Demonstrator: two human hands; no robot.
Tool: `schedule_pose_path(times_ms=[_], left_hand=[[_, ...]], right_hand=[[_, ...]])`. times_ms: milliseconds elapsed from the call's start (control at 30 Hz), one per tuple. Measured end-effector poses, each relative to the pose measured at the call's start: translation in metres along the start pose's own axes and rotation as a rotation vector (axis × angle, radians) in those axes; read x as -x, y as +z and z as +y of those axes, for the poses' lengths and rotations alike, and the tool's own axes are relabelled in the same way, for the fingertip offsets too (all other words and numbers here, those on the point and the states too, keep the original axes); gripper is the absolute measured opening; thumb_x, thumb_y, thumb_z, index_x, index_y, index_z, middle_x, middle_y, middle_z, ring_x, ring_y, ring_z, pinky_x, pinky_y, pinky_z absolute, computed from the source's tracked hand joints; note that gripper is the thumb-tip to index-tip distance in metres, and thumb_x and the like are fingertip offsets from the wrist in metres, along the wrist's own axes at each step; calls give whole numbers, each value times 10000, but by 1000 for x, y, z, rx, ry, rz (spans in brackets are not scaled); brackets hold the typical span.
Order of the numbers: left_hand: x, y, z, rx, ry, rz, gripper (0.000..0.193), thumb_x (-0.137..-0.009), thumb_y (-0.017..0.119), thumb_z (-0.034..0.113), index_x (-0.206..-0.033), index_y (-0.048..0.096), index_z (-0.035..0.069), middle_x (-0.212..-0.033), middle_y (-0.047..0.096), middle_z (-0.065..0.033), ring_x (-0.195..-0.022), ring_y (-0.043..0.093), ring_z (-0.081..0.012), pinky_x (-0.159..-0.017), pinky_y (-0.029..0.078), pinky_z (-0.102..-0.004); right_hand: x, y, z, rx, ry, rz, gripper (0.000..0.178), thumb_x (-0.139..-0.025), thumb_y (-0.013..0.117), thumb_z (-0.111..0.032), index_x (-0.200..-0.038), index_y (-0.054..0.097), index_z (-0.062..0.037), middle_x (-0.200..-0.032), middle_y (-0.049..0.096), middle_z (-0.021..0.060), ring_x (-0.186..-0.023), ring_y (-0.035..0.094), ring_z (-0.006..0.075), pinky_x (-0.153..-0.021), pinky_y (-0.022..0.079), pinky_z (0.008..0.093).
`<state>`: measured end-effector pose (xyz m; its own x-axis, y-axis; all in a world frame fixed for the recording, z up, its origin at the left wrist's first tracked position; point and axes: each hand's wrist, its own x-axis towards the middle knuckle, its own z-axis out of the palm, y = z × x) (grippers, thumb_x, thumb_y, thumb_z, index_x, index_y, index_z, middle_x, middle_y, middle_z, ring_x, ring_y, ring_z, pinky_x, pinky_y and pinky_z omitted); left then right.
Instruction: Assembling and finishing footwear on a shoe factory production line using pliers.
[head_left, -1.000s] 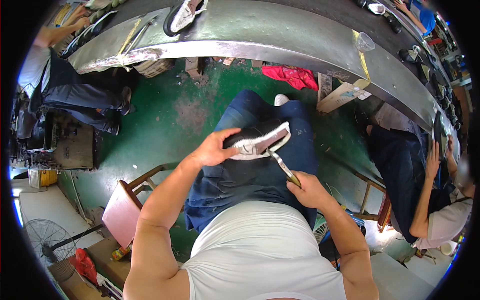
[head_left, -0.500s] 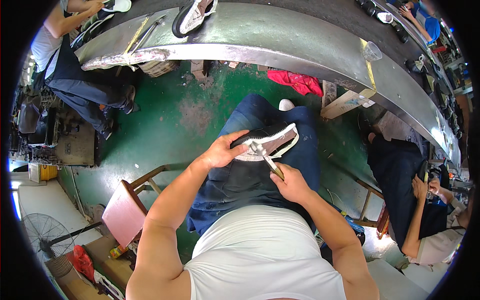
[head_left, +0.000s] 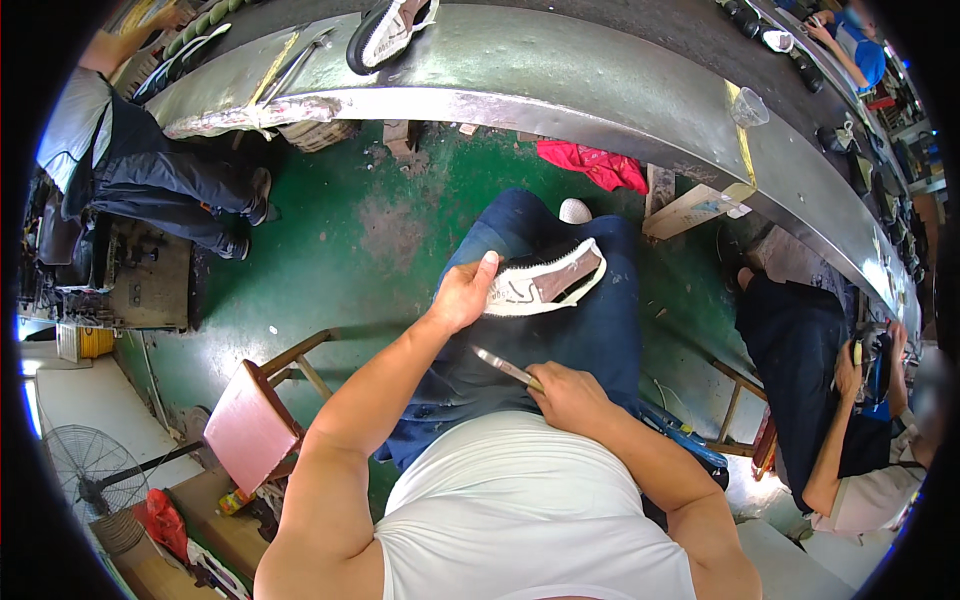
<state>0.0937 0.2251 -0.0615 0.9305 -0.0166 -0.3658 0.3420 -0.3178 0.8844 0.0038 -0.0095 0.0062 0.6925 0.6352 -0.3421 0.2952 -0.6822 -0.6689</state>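
A black, brown and white shoe (head_left: 560,280) lies tilted over my thighs, its stitched white rim and inside facing up. My left hand (head_left: 465,297) grips its left end, thumb up along the edge; the other fingers are mostly hidden beneath. My right hand (head_left: 572,396) is closed round the yellowish handle of a slim metal tool (head_left: 505,367), which looks like a narrow hammer or pincers; its exact kind is unclear. The tool points up and left over my lap, below the shoe and apart from it.
A metal-edged workbench (head_left: 560,60) curves across the front, with another shoe (head_left: 390,35) on it. A pink-topped stool (head_left: 250,425) and a wire fan (head_left: 95,470) stand at left. Co-workers sit at left and right. Red cloth (head_left: 595,165) lies under the bench.
My right hand has drawn the tool off the shoe, down and left toward my waist. My left hand has shifted slightly right and up with the shoe, its thumb now raised.
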Motion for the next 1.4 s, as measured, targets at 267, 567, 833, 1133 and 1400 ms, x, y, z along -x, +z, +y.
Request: schedule_pose_path(times_ms=[267,567,833,1133,1400], left_hand=[[4,5,-16,-56,109,29,535,-1056,425,477,-1219,680,36,-1033,727,-215,-1009,702,-302,-906,508,-373],[14,4,0,-157,228,80,507,-1054,433,460,-1218,686,53,-1056,714,-231,-1043,690,-362,-910,522,-389],[11,6,0,-148,82,40,569,-987,525,533,-1256,672,53,-1044,725,-220,-1043,692,-365,-907,525,-398],[15,2,4,-257,131,36,595,-918,631,521,-1267,665,40,-1111,708,-229,-1050,683,-364,-947,515,-409],[23,-6,15,-392,400,-56,556,-881,727,279,-1323,585,-28,-1272,630,-227,-1177,619,-357,-1012,478,-382]], right_hand=[[3,-33,10,54,109,180,419,-924,600,-108,-1272,487,97,-1133,589,267,-1068,598,409,-909,504,451],[-23,-34,-4,467,199,298,369,-890,599,-98,-1206,549,87,-1054,632,182,-969,640,344,-845,539,435],[-18,-26,22,-1147,296,-270,210,-1014,561,-189,-1093,569,6,-868,611,53,-783,603,124,-539,444,242],[-13,-27,29,-1418,376,-369,241,-1018,578,-220,-1100,570,7,-936,628,89,-815,643,150,-446,416,212],[-22,-5,30,-315,138,378,308,-1041,489,-279,-1044,554,22,-911,656,246,-853,668,405,-715,536,480]])
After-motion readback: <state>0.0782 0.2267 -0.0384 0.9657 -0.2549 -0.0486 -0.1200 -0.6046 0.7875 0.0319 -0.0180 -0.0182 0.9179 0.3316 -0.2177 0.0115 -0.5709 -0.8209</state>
